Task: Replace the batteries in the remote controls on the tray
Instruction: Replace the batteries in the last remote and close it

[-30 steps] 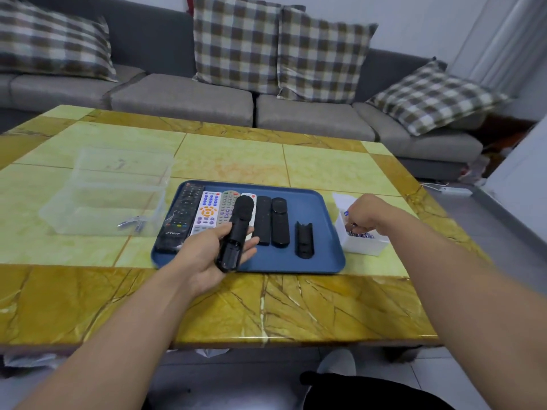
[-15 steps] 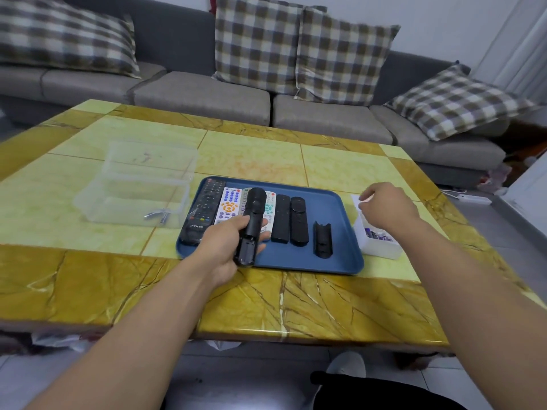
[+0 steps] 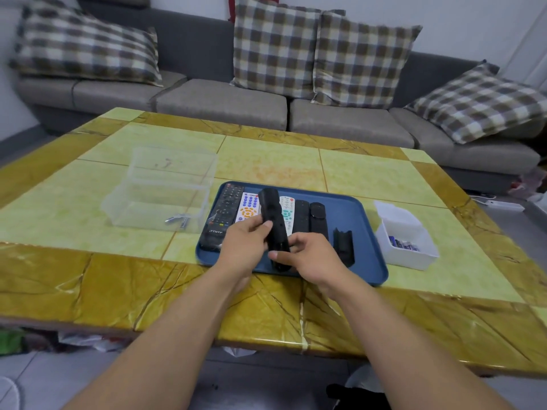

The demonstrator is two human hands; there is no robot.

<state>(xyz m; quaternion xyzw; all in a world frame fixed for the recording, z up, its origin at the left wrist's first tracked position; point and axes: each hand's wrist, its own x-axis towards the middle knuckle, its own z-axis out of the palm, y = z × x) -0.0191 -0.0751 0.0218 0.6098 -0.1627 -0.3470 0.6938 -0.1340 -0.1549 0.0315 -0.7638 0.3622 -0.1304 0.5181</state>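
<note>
At the frame's centre, above the blue tray, my left hand grips the black remote, its long axis running up the frame away from me. My right hand curls around its near end, thumb across; whether it also holds a battery, I cannot tell.

Tabletop: glossy stone pattern, pale green panels with a yellow-brown veined border. Sofa: grey, positioned along the far side of the tabletop. Four checked cushions: one far left, two at centre, one at right. Floor: light tiles, visible under the near edge.
</note>
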